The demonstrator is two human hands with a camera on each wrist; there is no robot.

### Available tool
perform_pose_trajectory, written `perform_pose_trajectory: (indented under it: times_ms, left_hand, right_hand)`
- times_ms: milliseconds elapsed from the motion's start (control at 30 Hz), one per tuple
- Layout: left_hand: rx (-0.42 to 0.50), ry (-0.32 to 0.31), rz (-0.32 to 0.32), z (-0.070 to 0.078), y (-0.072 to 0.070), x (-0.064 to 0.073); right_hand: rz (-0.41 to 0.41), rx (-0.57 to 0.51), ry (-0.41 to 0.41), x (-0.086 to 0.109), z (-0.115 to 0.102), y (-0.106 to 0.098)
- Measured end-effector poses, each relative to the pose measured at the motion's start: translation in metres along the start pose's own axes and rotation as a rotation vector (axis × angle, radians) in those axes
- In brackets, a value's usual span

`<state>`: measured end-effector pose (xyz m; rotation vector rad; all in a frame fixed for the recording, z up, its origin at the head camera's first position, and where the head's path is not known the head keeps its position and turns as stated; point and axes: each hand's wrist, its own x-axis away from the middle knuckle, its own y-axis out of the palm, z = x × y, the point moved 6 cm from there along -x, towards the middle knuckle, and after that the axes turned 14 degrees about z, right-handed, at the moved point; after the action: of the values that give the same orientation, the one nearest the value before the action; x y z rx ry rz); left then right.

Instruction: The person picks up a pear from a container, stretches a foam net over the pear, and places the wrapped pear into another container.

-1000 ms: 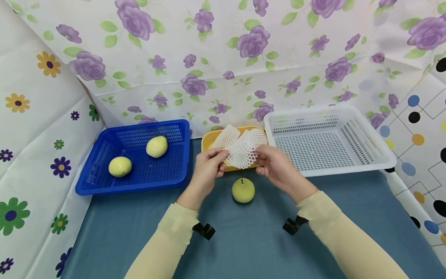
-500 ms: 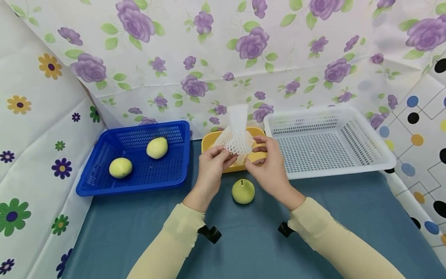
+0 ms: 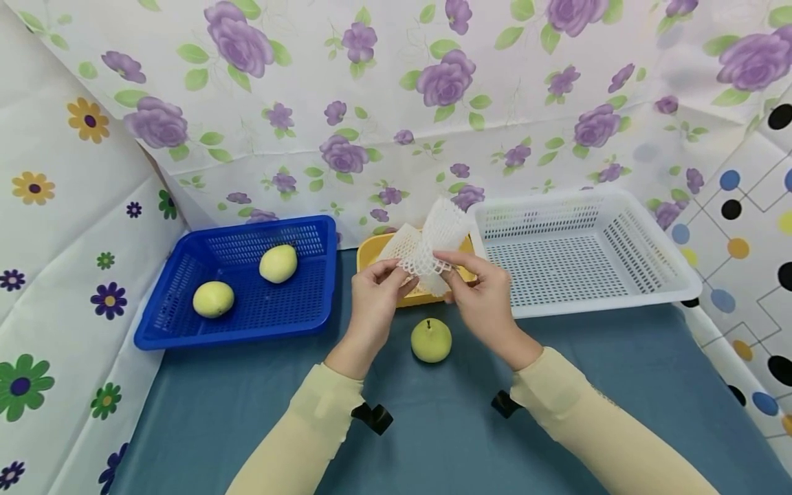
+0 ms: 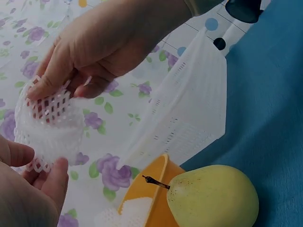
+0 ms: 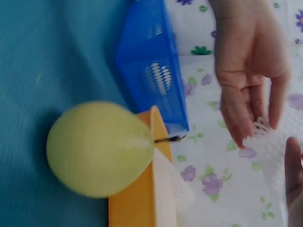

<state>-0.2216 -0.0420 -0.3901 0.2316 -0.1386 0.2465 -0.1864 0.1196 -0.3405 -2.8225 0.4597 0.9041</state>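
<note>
Between both hands hangs a white foam fruit net point(image 3: 441, 230), its open end toward me. My left hand point(image 3: 376, 295) pinches the rim on one side, and my right hand point(image 3: 485, 299) pinches the other side with thumb and forefinger. In the left wrist view the net's mouth point(image 4: 49, 109) shows its mesh spread between the two hands. A yellow-green pear point(image 3: 431, 340) stands on the table just below the hands, stem up. Behind the held net, more white foam nets point(image 3: 401, 246) lie in a yellow basket point(image 3: 369, 249), partly hidden.
A blue basket point(image 3: 235, 337) on the left holds two pale yellow pears point(image 3: 213, 299). To the right stands a white basket point(image 3: 594, 302). Floral sheeting point(image 3: 396, 103) rises behind the baskets, and a blue-green cloth point(image 3: 433, 426) covers the table.
The net, first lying forward over the yellow basket, swings upright and then leans right. My right hand lets go of its side, shifts, and pinches the rim again. The pear stays put.
</note>
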Motion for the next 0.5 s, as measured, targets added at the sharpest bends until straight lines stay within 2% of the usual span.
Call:
perform_pose_trajectory:
  times_ms: [67, 167, 267, 367, 500]
  left_hand:
    - [0.086, -0.037, -0.015, 0.0, 0.0, -0.001]
    - [0.193, -0.084, -0.049, 0.001, -0.001, -0.003]
    - [0.247, -0.108, -0.09, 0.002, 0.0, -0.003]
    - [0.252, -0.12, -0.131, 0.002, 0.001, -0.003]
    - [0.207, -0.112, -0.18, 0.003, 0.001, -0.004]
  right_hand:
    - [-0.069, -0.057, 0.146, -0.001, 0.003, 0.002]
    - [-0.163, -0.195, 0.434, 0.0, 0.018, 0.006]
    - [-0.192, -0.323, 0.659, 0.002, 0.034, 0.008]
    - [-0.175, -0.371, 0.74, 0.0, 0.043, 0.007]
    - [-0.145, -0.338, 0.733, -0.004, 0.047, 0.003]
